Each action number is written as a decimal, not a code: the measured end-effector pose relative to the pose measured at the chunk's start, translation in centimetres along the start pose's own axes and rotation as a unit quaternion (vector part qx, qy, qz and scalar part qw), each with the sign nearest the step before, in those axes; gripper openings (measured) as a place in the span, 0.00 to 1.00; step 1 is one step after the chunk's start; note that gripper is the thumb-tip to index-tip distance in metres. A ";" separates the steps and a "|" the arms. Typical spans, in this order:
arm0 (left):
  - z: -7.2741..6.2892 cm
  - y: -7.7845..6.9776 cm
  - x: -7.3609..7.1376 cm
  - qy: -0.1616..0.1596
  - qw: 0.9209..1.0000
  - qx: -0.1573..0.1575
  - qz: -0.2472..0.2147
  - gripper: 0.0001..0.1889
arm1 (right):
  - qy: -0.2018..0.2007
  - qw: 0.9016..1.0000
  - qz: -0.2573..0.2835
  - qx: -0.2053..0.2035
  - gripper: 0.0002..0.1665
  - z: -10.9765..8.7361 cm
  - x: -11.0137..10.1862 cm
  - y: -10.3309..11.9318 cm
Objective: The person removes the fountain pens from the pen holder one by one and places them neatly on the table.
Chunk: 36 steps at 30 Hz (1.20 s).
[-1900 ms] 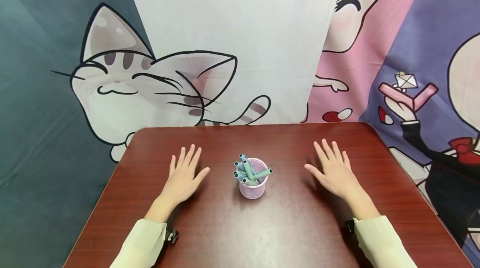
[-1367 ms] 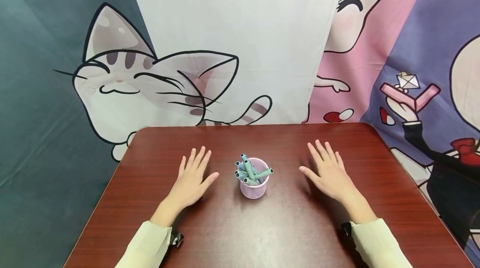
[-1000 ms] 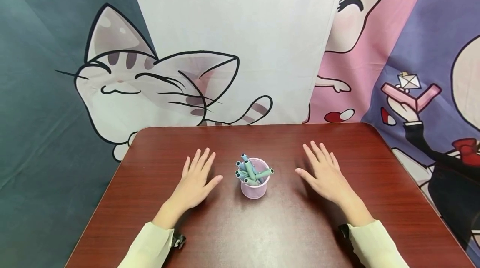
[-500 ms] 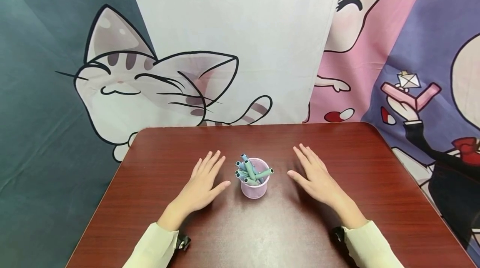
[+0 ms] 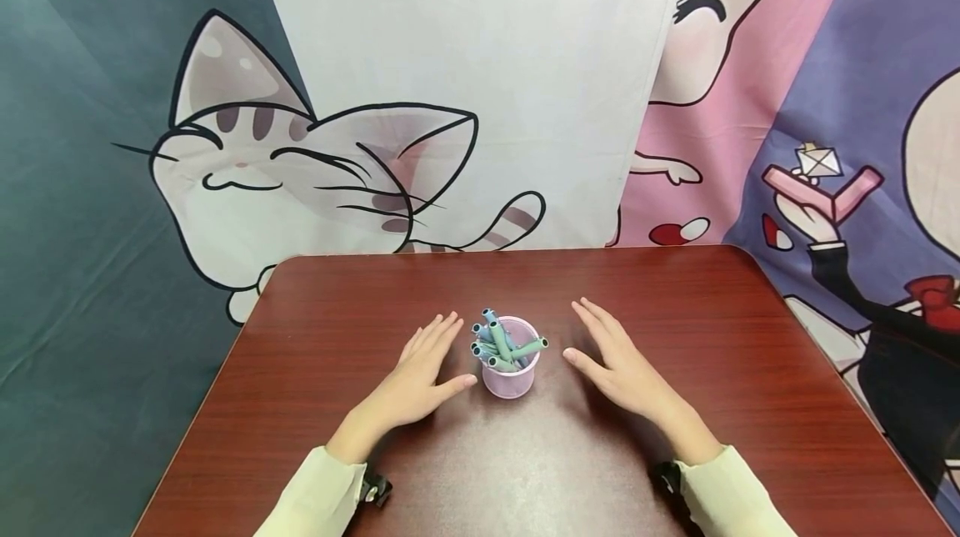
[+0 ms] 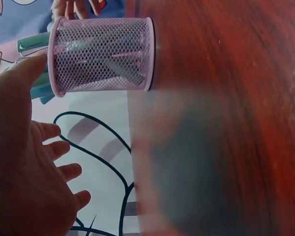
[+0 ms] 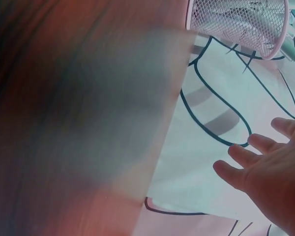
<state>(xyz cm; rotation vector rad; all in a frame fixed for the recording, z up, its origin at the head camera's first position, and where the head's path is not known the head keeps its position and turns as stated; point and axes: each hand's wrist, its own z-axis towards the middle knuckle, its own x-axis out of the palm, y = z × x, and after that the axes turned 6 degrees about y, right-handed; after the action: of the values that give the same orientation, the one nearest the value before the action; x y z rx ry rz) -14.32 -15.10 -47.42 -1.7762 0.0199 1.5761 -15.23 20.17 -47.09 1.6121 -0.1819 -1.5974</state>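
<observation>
A pink mesh pen cup stands upright on the table, and its woven wall also shows in the left wrist view. Several blue and green tube-like sticks with dark round ends lean out over its rim; their exact kind is unclear. To the cup's left is my left hand, fingers extended, thumb pointing toward the cup with a small gap. My right hand faces it from the other side, fingers likewise straight and farther off. Neither hand holds anything. In the right wrist view the cup is partly cut off.
The brown wooden table has rounded far corners. Behind it hangs a cloth backdrop printed with a cartoon cat and figures. A small black device sits at my left cuff, and another at my right.
Both hands have moved inward from the sides, closing in on the cup, and their fingers have drawn closer together. The cup and its sticks have stayed in place.
</observation>
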 end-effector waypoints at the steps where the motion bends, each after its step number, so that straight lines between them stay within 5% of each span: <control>1: 0.0 -0.1 0.1 0.003 1.000 -0.001 -0.003 0.47 | 0.001 1.000 0.004 -0.001 0.44 0.0 0.1 0.1; 15: 1.2 -1.0 1.4 -0.003 1.000 -0.026 -0.006 0.51 | -0.015 0.997 0.071 -0.031 0.37 0.2 1.0 1.1; 27: 2.2 -1.6 2.6 0.003 0.993 -0.055 -0.101 0.53 | -0.003 0.982 0.180 -0.056 0.35 0.9 2.4 1.4; 36: 2.7 -1.8 4.0 -0.003 0.986 -0.038 -0.163 0.51 | 0.003 0.974 0.226 -0.035 0.32 1.0 3.1 2.4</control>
<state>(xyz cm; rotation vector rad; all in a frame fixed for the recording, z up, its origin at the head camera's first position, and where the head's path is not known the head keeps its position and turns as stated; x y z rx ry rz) -14.82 -10.53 -49.88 -1.7291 -0.3224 1.3593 -14.52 16.22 -47.79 1.3989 -0.4509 -1.2331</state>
